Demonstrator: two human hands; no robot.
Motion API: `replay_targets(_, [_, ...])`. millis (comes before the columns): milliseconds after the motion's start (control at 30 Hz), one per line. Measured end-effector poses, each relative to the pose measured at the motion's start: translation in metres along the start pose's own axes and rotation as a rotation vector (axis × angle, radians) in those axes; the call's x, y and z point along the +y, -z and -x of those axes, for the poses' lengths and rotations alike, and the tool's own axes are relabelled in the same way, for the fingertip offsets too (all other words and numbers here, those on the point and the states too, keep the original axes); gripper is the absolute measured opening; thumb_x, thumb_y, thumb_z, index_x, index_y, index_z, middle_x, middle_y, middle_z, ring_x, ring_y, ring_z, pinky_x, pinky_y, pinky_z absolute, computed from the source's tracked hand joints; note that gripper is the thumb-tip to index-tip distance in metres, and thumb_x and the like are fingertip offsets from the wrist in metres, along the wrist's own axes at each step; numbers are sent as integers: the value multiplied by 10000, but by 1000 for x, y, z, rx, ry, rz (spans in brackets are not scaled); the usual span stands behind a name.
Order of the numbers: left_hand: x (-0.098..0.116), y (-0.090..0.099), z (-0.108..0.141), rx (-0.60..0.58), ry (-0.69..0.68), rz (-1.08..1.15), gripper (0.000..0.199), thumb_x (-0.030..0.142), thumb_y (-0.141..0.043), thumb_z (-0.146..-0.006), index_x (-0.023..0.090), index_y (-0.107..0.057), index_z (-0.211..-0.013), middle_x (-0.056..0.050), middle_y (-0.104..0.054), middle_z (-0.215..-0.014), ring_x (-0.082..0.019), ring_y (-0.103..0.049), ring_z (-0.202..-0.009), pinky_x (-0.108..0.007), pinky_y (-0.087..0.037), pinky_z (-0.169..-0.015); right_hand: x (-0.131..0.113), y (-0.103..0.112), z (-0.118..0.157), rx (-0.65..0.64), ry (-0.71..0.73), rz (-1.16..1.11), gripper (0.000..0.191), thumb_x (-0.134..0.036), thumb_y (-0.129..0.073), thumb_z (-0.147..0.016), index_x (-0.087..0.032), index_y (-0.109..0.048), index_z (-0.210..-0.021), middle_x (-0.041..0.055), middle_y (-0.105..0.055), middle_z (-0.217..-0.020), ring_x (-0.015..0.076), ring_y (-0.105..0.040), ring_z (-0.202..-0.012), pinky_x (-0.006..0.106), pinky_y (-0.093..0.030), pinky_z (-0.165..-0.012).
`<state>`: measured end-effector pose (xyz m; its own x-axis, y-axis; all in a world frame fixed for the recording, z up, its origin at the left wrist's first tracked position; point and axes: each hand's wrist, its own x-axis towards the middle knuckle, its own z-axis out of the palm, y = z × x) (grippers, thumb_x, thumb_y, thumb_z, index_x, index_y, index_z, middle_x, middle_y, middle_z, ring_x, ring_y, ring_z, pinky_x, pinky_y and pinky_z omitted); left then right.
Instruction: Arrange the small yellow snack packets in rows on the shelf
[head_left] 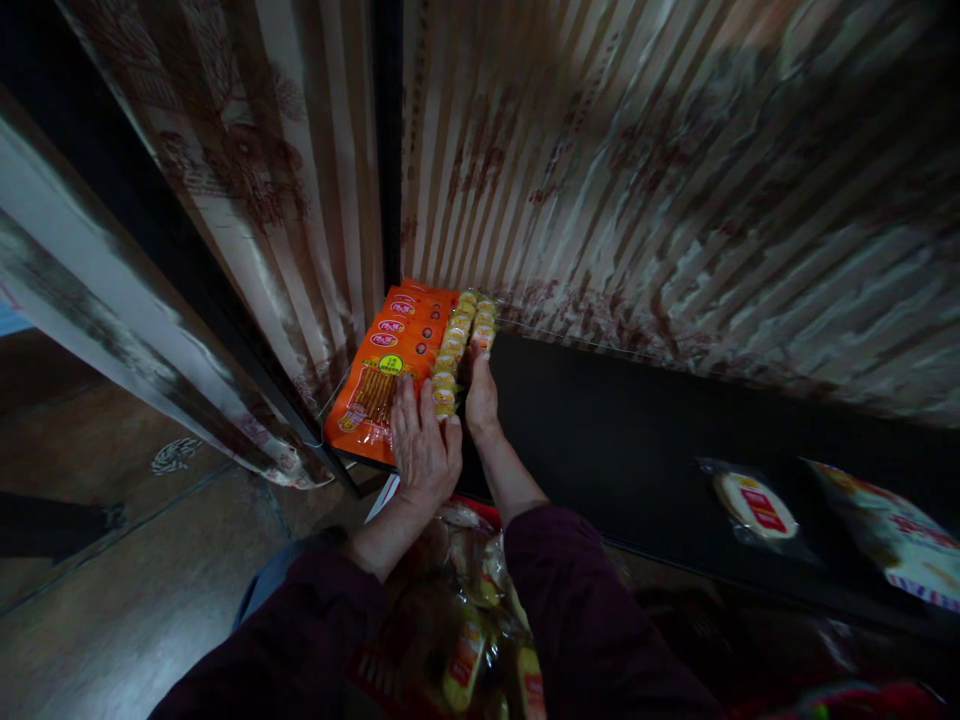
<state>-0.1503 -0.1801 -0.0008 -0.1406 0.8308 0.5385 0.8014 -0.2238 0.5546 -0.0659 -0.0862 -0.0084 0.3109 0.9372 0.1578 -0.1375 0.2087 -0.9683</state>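
On the left end of a black shelf (600,430), flat orange snack packets (367,365) with pictures of brown sticks lie overlapping in a row. Against their right side are clear packs of small, round, yellow-wrapped snacks (451,355), in two rows. My left hand (424,440) lies with fingers stretched over the orange packet's near right corner, beside the near end of the yellow row. My right hand (481,395) is at the right-hand yellow row, its fingertips against the pack; its other fingers are partly hidden.
Farther right on the shelf lie a round, pale packaged cake (757,505) and a white printed bag (892,530). Below my arms are several clear-wrapped foods (469,650). Printed, pleated covering (562,180) hangs behind; a dark post (388,150) stands at the corner.
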Motion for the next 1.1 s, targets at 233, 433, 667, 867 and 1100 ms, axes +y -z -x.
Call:
replay_targets(233, [5,14,1,44,-205,81,471,263,-434,-892,83,-444,-1327,-206,-316,-1507,-295,-153,-1452,-532,-254,-1138,-10,23,33,73,-19,42,666,-660,-346,-865,-166,-567,-1254,117,-571,-1327,216,-534,-1222,424,-394,-1051])
replay_targets(433, [24,24,30,-121,-502,292,396,129,-370,-854,115,-542,-1211,-142,-522,-1363,-214,-339,-1385,-436,-382,-1106,-18,48,74,148,-133,84,439,-525,-594,-743,-179,-646,-1008,75,-690,-1038,201,-626,-969,370,-464,-928])
replay_targets(667, [34,40,62,-401,-461,420,425,139,-363,-830,141,-570,-1201,-131,-582,-1274,-216,-487,-1241,-443,-419,-1062,-30,69,123,72,-191,25,328,-472,-577,-757,-192,-636,-919,46,-685,-878,180,-640,-848,344,-495,-821])
replay_targets(867, [22,53,71,-705,-376,445,359,119,-379,-796,182,-645,-1029,-83,-674,-1050,-200,-590,-1033,-377,-470,-954,-31,99,183,-83,-102,376,211,-255,-505,-722,-208,-667,-848,35,-698,-857,197,-628,-848,331,-489,-807])
replay_targets(1100, [-9,56,102,-1386,-149,-100,307,214,-669,-663,156,-664,-965,-172,-675,-1066,-370,-595,-1076,-513,-405,-981,-31,146,247,-520,-323,870,289,-287,-459,-808,-196,-695,-946,108,-729,-967,252,-676,-894,373,-494,-818])
